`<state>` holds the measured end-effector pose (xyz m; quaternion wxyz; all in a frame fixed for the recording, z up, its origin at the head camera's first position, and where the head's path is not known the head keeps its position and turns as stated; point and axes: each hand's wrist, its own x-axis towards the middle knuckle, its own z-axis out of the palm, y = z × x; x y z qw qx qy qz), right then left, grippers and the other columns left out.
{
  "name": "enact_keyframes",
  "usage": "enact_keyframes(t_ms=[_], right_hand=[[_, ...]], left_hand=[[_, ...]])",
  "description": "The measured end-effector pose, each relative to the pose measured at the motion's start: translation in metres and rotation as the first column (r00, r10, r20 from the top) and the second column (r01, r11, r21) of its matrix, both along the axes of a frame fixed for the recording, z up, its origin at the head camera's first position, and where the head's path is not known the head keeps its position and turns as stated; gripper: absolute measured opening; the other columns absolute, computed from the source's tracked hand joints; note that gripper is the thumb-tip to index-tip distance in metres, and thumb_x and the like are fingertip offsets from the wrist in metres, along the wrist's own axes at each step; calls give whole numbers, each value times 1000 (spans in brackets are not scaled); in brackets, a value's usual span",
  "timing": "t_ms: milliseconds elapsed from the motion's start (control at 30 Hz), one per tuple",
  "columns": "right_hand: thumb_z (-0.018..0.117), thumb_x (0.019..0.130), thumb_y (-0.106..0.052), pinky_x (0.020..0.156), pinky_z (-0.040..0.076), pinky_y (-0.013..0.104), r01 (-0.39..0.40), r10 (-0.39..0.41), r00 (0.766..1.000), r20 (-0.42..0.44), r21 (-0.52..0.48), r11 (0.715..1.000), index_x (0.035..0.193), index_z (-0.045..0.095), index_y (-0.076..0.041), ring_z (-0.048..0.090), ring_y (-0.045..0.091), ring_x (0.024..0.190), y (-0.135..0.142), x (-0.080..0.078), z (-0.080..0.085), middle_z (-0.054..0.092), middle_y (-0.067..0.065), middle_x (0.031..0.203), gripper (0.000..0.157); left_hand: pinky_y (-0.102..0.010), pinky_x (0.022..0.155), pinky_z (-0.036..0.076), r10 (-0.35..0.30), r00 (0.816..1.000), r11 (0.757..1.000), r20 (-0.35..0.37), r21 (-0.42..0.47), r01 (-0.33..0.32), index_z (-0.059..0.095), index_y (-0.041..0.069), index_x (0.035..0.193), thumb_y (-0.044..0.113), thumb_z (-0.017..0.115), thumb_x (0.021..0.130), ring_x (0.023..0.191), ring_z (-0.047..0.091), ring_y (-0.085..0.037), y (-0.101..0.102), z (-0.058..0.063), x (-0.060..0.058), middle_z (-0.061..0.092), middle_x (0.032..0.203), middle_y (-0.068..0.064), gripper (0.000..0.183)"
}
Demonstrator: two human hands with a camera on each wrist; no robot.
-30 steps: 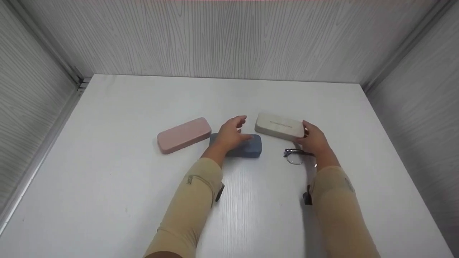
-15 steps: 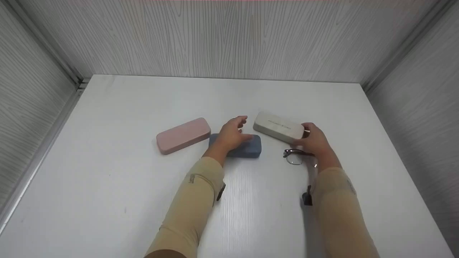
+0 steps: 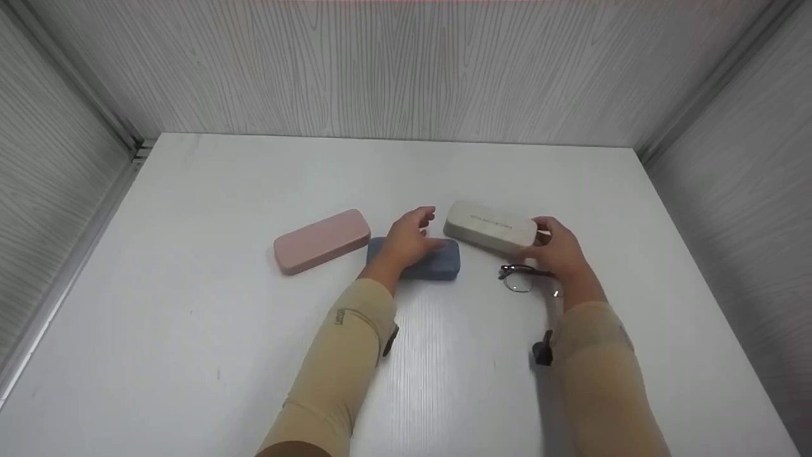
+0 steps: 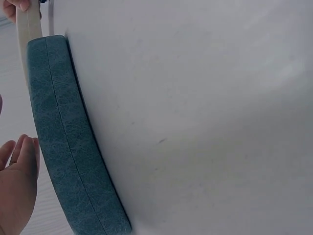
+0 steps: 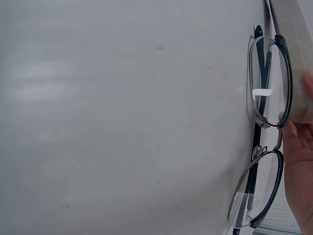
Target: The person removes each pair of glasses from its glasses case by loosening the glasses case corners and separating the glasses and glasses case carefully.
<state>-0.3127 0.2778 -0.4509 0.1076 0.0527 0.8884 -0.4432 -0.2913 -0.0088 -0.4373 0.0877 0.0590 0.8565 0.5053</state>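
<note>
My right hand point(image 3: 557, 251) grips the right end of a cream glasses case point(image 3: 490, 227), thumb on the near side and fingers at the far side. Just in front of that case lies a pair of glasses point(image 3: 520, 278) with dark upper rims, its right part hidden by my right wrist. My left hand point(image 3: 406, 240) is over a blue glasses case point(image 3: 438, 261), thumb extended across its top and the other fingers loosely bent past its far edge. In the left wrist view the blue case point(image 4: 63, 132) looks closed, a seam running along its side.
To the left of the blue case a pink glasses case point(image 3: 322, 242) lies at a slant, its right end close to the blue one. All rest on a white table point(image 3: 190, 355). Grey wood-grain panels point(image 3: 406, 70) stand behind and at both sides.
The cream case has shifted slightly left and its right end has swung a little nearer, with my right hand on it. My left hand stays almost still over the blue case.
</note>
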Motion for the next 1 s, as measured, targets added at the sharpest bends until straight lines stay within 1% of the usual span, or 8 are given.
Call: enact_keyframes(t_ms=[167, 333, 467, 600, 733, 833, 1000], right_hand=[[83, 62, -28, 103, 35, 38, -14, 14, 1000, -3, -49, 999, 130, 42, -18, 38, 21, 128, -2, 3, 5, 40, 1, 136, 81], [83, 63, -21, 101, 37, 37, -64, 60, 998, -37, -127, 990, 128, 44, -17, 42, 19, 125, -7, 7, 15, 44, 1, 130, 76], [81, 66, -14, 99, 40, 37, -96, 88, 995, -53, -171, 981, 128, 44, -16, 44, 19, 123, -11, 11, 21, 44, 1, 130, 72], [80, 68, -12, 97, 42, 37, -110, 101, 993, -59, -187, 976, 128, 44, -17, 44, 18, 122, -11, 14, 23, 43, 0, 131, 70], [81, 67, -16, 98, 41, 37, -121, 113, 992, -55, -188, 975, 128, 45, -18, 43, 18, 124, -9, 16, 24, 42, -1, 132, 71], [81, 66, -17, 98, 40, 37, -131, 123, 991, -54, -187, 974, 128, 45, -18, 41, 18, 125, -8, 17, 26, 42, -1, 132, 72], [81, 67, -13, 97, 42, 36, -164, 155, 986, -64, -193, 967, 127, 45, -18, 44, 18, 122, -8, 18, 31, 43, -1, 131, 71]], left_hand=[[-28, 99, 39, 14, 1000, 1000, 12, -7, -14, 38, 10, 139, 15, 72, 78, 121, 46, -21, 3, 1, 0, 44, 136, -8, 70], [-27, 100, 39, 12, 1000, 1000, 16, -14, -11, 31, 9, 142, 16, 71, 79, 124, 44, -21, 7, 2, 1, 40, 140, -9, 75], [-25, 102, 36, 4, 1000, 1000, -3, 11, -4, 29, 9, 143, 15, 69, 81, 126, 41, -20, 7, 1, 0, 39, 141, -7, 74], [-25, 102, 36, 24, 999, 999, -21, 39, -24, 35, 10, 141, 13, 68, 81, 126, 41, -18, 4, -1, 0, 41, 140, -4, 68], [-24, 101, 37, 42, 998, 998, -43, 49, -40, 42, 11, 137, 15, 70, 80, 124, 44, -16, 2, -1, 1, 45, 137, -2, 63], [-25, 100, 38, 34, 998, 997, -57, 67, -30, 44, 12, 136, 16, 72, 79, 122, 45, -15, -1, 0, 2, 46, 136, -2, 64], [-29, 99, 40, 1, 998, 994, -59, 105, 5, 42, 14, 137, 17, 75, 76, 119, 48, -15, -8, 0, 5, 46, 135, 1, 70]])
